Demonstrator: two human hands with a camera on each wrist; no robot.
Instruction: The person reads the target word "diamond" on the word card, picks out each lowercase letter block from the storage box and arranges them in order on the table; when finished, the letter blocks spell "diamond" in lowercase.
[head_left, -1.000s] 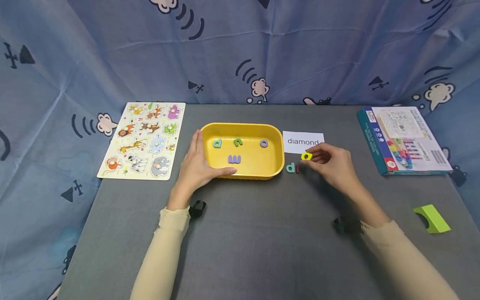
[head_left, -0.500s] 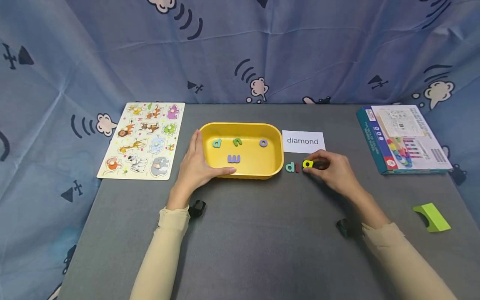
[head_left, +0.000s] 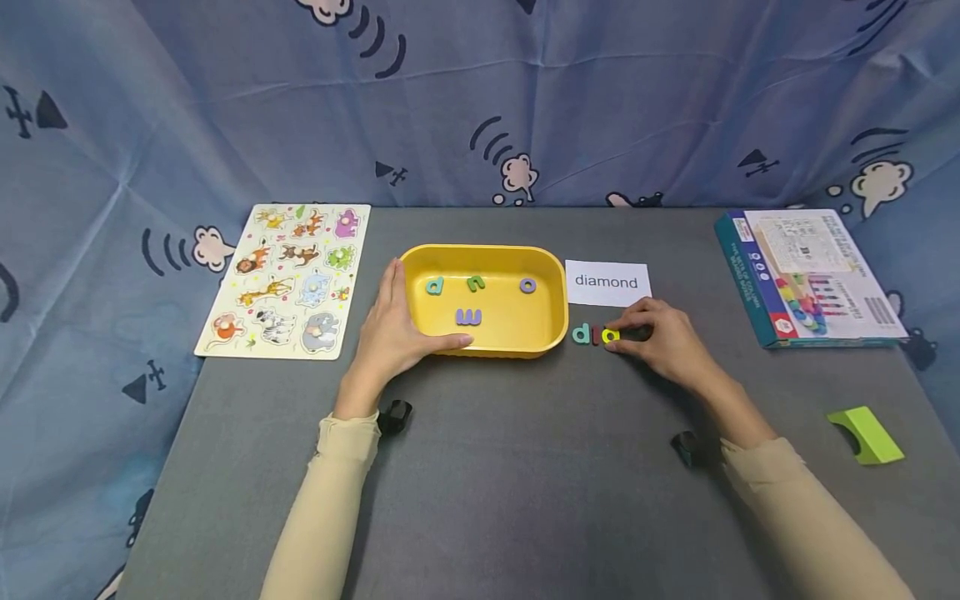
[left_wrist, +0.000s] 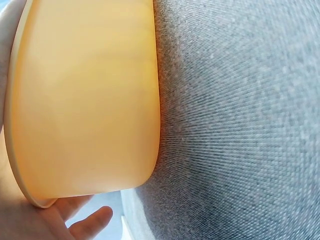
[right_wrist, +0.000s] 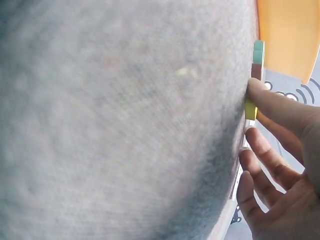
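tbl [head_left: 510, 483] – grey | bkgd curtain [head_left: 442, 108] – blue, printed | R fingers [head_left: 633, 318] pinch yellow ltr [head_left: 611, 336]

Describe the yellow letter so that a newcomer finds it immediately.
Right of the yellow tray lies a white "diamond" card. In front of it, the right hand pinches the yellow letter; colour separates it from the red letter and teal letter alongside.

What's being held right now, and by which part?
Right grip pinches the yellow letter by its near and far edges. Left grip rests straight-fingered against the near left corner of the yellow tray.
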